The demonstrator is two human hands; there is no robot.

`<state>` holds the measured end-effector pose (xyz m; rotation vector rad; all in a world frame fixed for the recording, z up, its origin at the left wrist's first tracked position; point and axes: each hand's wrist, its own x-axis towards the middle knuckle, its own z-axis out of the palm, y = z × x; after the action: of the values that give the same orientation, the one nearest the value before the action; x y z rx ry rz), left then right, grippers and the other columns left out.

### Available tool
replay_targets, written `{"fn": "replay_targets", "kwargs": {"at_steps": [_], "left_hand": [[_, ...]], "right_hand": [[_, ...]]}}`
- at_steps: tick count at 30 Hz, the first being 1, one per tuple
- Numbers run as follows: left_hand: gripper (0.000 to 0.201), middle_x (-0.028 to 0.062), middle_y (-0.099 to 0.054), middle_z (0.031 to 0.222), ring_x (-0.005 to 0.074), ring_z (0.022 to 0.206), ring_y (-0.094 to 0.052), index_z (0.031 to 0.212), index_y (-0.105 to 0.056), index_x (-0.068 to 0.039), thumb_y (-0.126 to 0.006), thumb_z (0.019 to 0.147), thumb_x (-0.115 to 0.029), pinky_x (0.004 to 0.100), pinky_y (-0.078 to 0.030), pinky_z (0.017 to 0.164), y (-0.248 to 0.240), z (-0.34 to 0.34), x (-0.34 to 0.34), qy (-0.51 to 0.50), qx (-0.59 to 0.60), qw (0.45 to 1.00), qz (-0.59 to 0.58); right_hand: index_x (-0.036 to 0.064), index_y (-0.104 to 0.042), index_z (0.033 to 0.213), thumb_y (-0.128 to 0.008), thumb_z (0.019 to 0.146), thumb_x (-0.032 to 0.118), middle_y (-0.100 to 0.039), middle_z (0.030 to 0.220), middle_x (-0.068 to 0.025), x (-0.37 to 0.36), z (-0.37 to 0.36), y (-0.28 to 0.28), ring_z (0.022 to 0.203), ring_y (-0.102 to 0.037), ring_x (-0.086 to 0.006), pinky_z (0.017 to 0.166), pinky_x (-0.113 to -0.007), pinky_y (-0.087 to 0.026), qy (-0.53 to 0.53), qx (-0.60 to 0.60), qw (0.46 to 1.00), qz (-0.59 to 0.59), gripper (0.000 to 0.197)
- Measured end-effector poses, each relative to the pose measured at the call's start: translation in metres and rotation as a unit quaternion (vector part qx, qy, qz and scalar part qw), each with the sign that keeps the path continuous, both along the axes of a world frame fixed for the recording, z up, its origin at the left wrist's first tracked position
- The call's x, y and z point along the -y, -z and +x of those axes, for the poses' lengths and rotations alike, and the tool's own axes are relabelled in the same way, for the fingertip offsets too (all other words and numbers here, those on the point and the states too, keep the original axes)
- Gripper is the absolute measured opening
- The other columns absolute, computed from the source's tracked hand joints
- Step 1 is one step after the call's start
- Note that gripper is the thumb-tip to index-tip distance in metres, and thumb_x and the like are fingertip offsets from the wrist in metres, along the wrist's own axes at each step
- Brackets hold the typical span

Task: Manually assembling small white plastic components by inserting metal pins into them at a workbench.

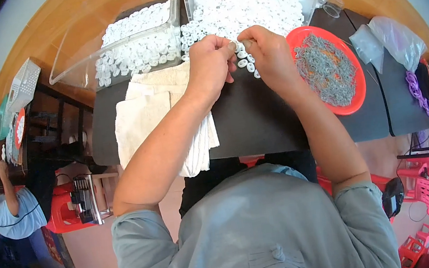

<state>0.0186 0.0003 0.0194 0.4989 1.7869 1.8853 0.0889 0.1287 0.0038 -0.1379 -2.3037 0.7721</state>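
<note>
My left hand (pixel 210 65) and my right hand (pixel 270 55) meet over the far part of the dark table. Both are closed in a pinch, fingertips nearly touching. A small white plastic piece (pixel 237 46) shows between them at the left fingertips; what the right fingers grip is hidden. Several loose white oval pieces (pixel 251 67) with holes lie just below the fingertips. Beyond the hands rises a large heap of similar white pieces (pixel 246 2). Right of my right hand, a red oval plate (pixel 360 79) holds a tangle of small grey metal wire parts (pixel 328 73).
A clear plastic bin (pixel 69 77) with more white pieces tilts at the far left. Folded cream cloths (pixel 139 119) lie beside my left forearm. Clear plastic bags (pixel 400 39) rest at the right. Another person (pixel 16 209) sits at a separate table, far left.
</note>
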Motion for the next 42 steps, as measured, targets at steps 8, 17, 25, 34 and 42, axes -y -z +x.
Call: {"fn": "replay_targets", "kwargs": {"at_steps": [8, 17, 25, 34, 42], "left_hand": [[0.011, 0.0023, -0.056, 0.066, 0.0095, 0.050, -0.052, 0.082, -0.059, -0.002, -0.061, 0.090, -0.009, 0.0237, -0.041, 0.039, 0.0004, 0.0003, -0.0001, 0.001, -0.001, 1.000, -0.008], [0.011, 0.0024, -0.057, 0.067, 0.0095, 0.051, -0.052, 0.082, -0.059, -0.002, -0.061, 0.089, -0.010, 0.0241, -0.041, 0.040, 0.0012, -0.0012, 0.0009, 0.001, -0.008, 1.000, -0.026], [0.009, 0.0027, -0.057, 0.066, 0.0097, 0.051, -0.052, 0.083, -0.059, -0.002, -0.061, 0.089, -0.009, 0.0235, -0.040, 0.039, 0.0007, -0.0009, 0.0004, 0.001, -0.003, 1.000, -0.031], [0.009, 0.0036, -0.056, 0.067, 0.0096, 0.053, -0.051, 0.082, -0.058, 0.000, -0.058, 0.088, -0.007, 0.0254, -0.040, 0.040, -0.0017, -0.0001, 0.0003, 0.007, 0.004, 1.000, -0.022], [0.010, 0.0022, -0.057, 0.067, 0.0091, 0.052, -0.052, 0.083, -0.059, -0.002, -0.060, 0.089, -0.009, 0.0232, -0.041, 0.040, -0.0018, -0.0002, 0.0016, 0.008, -0.029, 0.998, -0.046]], "right_hand": [[-0.0009, -0.062, 0.095, -0.057, 0.089, 0.007, -0.065, 0.079, -0.0154, 0.0005, 0.0018, -0.0014, 0.072, -0.064, -0.0256, 0.064, -0.035, -0.049, 0.008, 0.027, 1.000, 0.010, 0.011], [-0.0011, -0.061, 0.095, -0.057, 0.089, 0.006, -0.064, 0.077, -0.0139, -0.0011, 0.0014, -0.0011, 0.068, -0.061, -0.0216, 0.063, -0.033, -0.048, 0.001, 0.056, 0.998, 0.003, 0.011], [-0.0013, -0.063, 0.095, -0.056, 0.088, 0.004, -0.060, 0.069, -0.0030, -0.0044, 0.0029, -0.0013, 0.065, -0.051, -0.0087, 0.058, -0.026, -0.042, -0.053, 0.061, 0.995, -0.061, 0.011], [0.0017, -0.064, 0.088, -0.056, 0.083, 0.007, -0.064, 0.075, -0.0186, -0.0023, 0.0022, -0.0054, 0.073, -0.064, -0.0362, 0.064, -0.044, -0.049, -0.027, 0.063, 0.996, -0.058, 0.011], [-0.0013, -0.061, 0.092, -0.058, 0.089, 0.009, -0.064, 0.078, -0.0149, 0.0016, 0.0038, -0.0061, 0.071, -0.062, -0.0234, 0.065, -0.034, -0.048, -0.006, 0.064, 0.998, 0.002, 0.011]]}}
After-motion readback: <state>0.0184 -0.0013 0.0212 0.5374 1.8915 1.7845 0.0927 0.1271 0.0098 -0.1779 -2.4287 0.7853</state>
